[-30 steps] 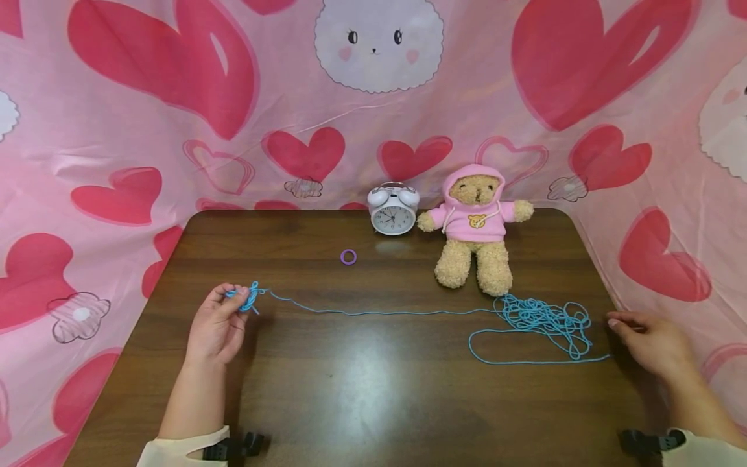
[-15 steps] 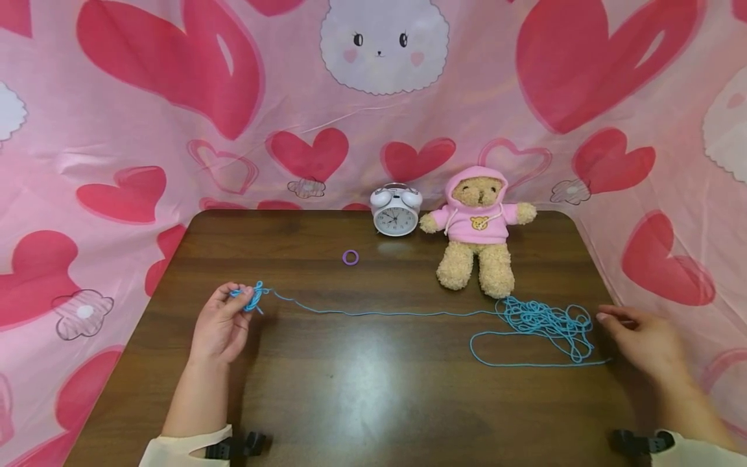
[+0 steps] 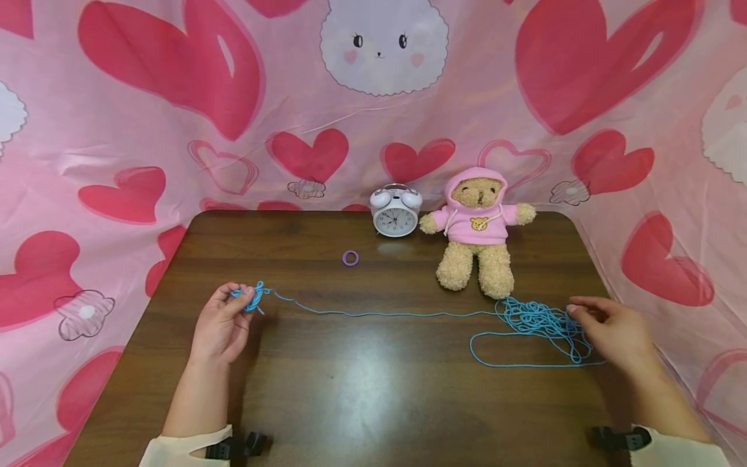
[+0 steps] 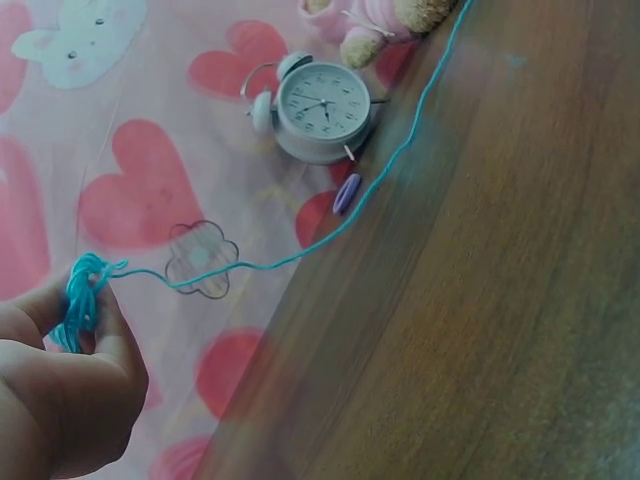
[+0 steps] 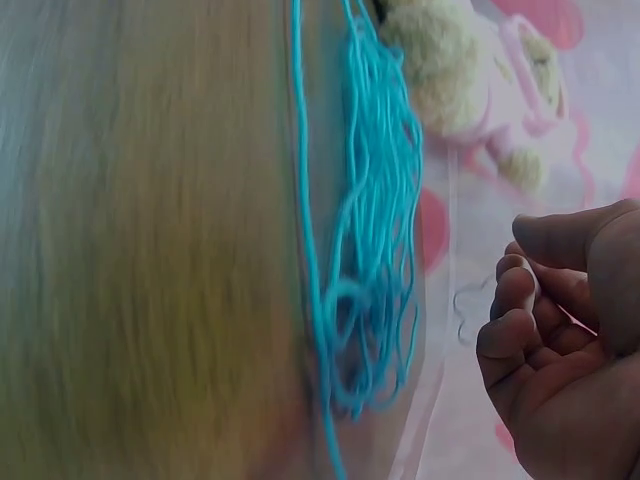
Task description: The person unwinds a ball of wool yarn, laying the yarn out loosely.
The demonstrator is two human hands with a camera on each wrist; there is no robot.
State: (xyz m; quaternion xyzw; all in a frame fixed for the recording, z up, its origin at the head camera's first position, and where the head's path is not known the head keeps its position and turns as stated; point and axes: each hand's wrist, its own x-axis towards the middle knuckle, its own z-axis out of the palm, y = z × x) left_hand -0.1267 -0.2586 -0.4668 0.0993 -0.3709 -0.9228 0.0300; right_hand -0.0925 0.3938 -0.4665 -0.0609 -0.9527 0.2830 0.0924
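At the left of the head view, my left hand [image 3: 217, 329] pinches a small looped bundle of blue yarn [image 3: 254, 298] between thumb and fingers. In the left wrist view the bundle [image 4: 84, 300] sticks up from the fingertips. One strand [image 3: 379, 314] runs from it across the table to a loose, tangled pile of the same yarn [image 3: 537, 319] on the right. My right hand [image 3: 623, 334] is over the pile's right end, fingertips overlapping it in the head view. Its fingers are loosely curled with nothing between them, as the right wrist view shows.
A teddy bear in a pink hoodie [image 3: 478, 224] sits just behind the yarn pile. Beside it stands a white alarm clock [image 3: 395, 219], with a purple ring [image 3: 350, 258] in front. Pink heart-patterned cloth [image 3: 280, 78] surrounds the brown wooden table [image 3: 362, 402].
My right hand has moved left from beside the yarn pile to over its right end. The left hand keeps its pinch on the yarn bundle, nearly still.
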